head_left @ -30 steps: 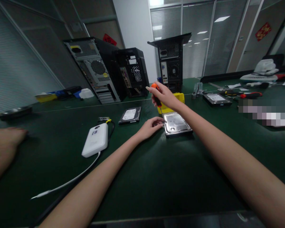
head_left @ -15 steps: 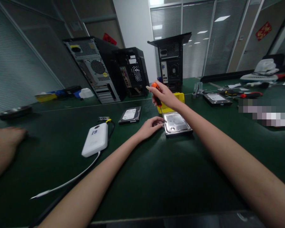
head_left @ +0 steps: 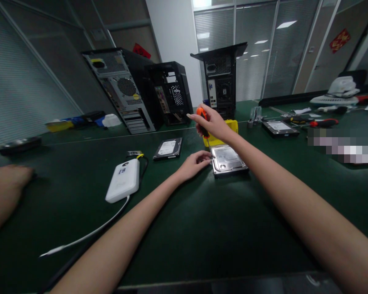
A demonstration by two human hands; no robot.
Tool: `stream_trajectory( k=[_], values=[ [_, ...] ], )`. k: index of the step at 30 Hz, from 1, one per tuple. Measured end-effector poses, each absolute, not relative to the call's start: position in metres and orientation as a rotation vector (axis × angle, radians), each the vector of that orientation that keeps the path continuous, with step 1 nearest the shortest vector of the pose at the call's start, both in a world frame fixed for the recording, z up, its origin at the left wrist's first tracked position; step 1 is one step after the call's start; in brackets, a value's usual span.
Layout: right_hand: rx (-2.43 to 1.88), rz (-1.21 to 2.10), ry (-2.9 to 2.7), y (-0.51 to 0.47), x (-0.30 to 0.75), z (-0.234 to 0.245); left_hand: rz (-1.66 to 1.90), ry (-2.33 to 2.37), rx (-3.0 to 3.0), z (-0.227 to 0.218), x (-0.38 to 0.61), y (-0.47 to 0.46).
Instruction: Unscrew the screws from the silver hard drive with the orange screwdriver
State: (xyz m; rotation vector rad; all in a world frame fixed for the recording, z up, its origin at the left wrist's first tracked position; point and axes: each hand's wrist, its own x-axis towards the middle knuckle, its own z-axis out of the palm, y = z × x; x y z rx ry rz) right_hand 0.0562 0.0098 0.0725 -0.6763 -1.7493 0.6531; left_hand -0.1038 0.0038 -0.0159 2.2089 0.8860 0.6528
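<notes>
A silver hard drive (head_left: 228, 158) lies flat on the green table. My right hand (head_left: 213, 122) is wrapped round the orange and black handle of a screwdriver (head_left: 201, 113), its thumb sticking out to the left. The screwdriver leans over the drive, with its shaft pointing down at the drive's left edge. My left hand (head_left: 196, 162) rests on the table with curled fingers gripping that same left edge, close to the screwdriver's tip. Whether the tip sits in a screw is too small to make out. Behind the drive stands a yellow case (head_left: 231, 125), partly hidden by my right hand.
Left of my hands lie another hard drive (head_left: 167, 148) and a white power bank (head_left: 122, 179) with a cable. Computer cases (head_left: 122, 90) stand at the back. A third drive (head_left: 280, 127) and red-handled pliers (head_left: 324, 122) lie right. Another person's hand (head_left: 10, 183) is at far left.
My right thumb has shifted slightly left and down on the screwdriver handle. My left hand and the hard drive stay where they were.
</notes>
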Motion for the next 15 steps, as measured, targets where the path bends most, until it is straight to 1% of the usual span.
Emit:
stream_trajectory(
  k=[8, 13, 15],
  values=[
    [-0.679, 0.634, -1.749, 0.011, 0.0557, 0.0697, 0.657, 0.885, 2.203, -0.0172, -0.1031, 0.0052],
    [-0.678, 0.467, -1.72, 0.0083, 0.0594, 0.0667, 0.664, 0.879, 2.195, -0.0168, -0.1033, 0.004],
    [-0.681, 0.447, -1.719, 0.0088, 0.0606, 0.0656, 0.665, 0.876, 2.191, -0.0161, -0.1032, 0.0032]
  ],
)
